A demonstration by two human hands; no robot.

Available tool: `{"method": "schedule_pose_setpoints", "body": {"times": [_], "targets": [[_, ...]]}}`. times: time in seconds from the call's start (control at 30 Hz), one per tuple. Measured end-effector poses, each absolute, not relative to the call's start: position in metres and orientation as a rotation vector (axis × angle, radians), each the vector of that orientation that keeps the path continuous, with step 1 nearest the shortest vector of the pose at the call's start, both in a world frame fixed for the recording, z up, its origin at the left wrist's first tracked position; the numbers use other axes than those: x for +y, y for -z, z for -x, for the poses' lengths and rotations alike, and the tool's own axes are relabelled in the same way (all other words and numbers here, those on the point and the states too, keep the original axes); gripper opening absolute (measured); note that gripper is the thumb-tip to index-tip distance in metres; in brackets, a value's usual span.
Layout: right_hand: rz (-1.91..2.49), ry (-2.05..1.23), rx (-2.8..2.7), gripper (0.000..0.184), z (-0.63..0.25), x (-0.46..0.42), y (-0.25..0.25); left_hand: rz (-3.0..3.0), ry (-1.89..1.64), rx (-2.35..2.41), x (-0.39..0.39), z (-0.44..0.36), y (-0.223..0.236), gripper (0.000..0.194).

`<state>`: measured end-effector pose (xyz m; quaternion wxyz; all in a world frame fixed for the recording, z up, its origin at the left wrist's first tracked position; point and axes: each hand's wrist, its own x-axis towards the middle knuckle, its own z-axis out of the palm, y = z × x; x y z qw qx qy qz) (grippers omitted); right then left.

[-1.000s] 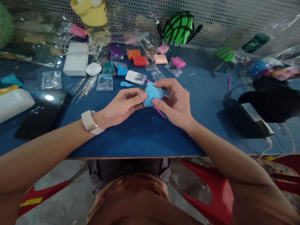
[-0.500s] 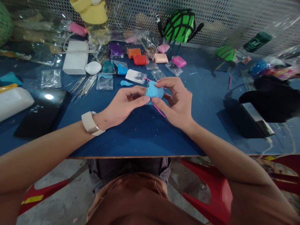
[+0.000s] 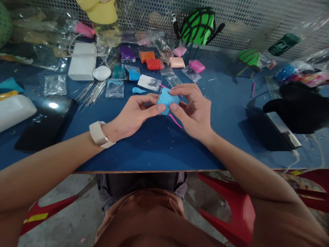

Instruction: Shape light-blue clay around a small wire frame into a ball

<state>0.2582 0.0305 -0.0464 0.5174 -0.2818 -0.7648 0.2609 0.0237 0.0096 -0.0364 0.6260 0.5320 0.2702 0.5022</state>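
Between my two hands is a light blue piece of modelling clay (image 3: pixel 167 98), held just over the table. My left hand (image 3: pixel 137 110) pinches its left side, thumb on the near face. On the right, my right hand (image 3: pixel 194 108) grips it with thumb and forefinger. A dark, beaded-looking edge shows along the clay's left side. Below the clay a thin pink stick (image 3: pixel 175 121) with a small loop at its end pokes out; more pink shows above it. A small blue clay drop (image 3: pixel 138 90) lies beyond my left hand.
Clay packets, such as a red one (image 3: pixel 154 64) and a white one (image 3: pixel 149 82), lie beyond my hands. Wires (image 3: pixel 94 94) and a black phone (image 3: pixel 43 123) are at left. A black box (image 3: pixel 272 132) sits at right. A green-and-black model (image 3: pixel 197 25) stands at the back.
The blue clay has turned slightly and shows a broader, flatter face. My right thumb has shifted a little to the right on it; my left hand stays nearly still.
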Motion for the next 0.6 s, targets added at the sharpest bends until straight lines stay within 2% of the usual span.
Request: {"method": "schedule_pose_setpoints", "body": {"times": [0.2,0.6], "targets": [[0.692,-0.621,-1.845,0.044,-0.2571,0.0302,0.049,-1.237,-1.152,0.598,0.0105,-0.0237,0.0379,0.037],[0.7,-0.639,-1.818,0.036,-0.2566,0.0282,0.0468,-1.299,-1.116,0.641,0.0133,-0.0192,0.0421,0.04]]}}
